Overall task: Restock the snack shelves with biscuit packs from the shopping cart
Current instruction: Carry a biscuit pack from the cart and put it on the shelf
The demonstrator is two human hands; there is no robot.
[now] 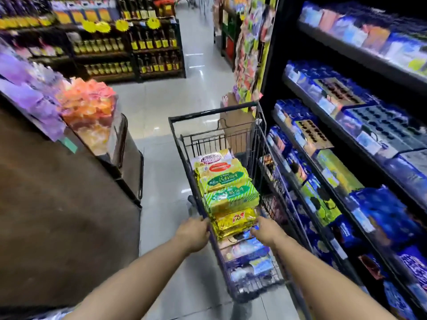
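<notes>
A dark wire shopping cart (208, 115) stands in the aisle ahead of me, close to the snack shelves (351, 144) on the right. Inside it lie stacked biscuit packs: green-and-yellow ones (228, 192), gold ones (233, 221) below them, and blue packs (249, 252) nearest me. My left hand (193, 234) rests on the cart's left rim beside the gold packs. My right hand (265, 230) is at the right side of the gold packs, its fingers curled at their edge. The shelves carry mostly blue boxes and packs, with some green ones.
A brown display counter (57, 204) with purple and orange snack bags fills the left. A cardboard box (235, 125) stands beyond the cart. Shelves of bottles (138, 54) line the far side of the tiled aisle, and hanging snack bags (249, 49) cover the shelf end.
</notes>
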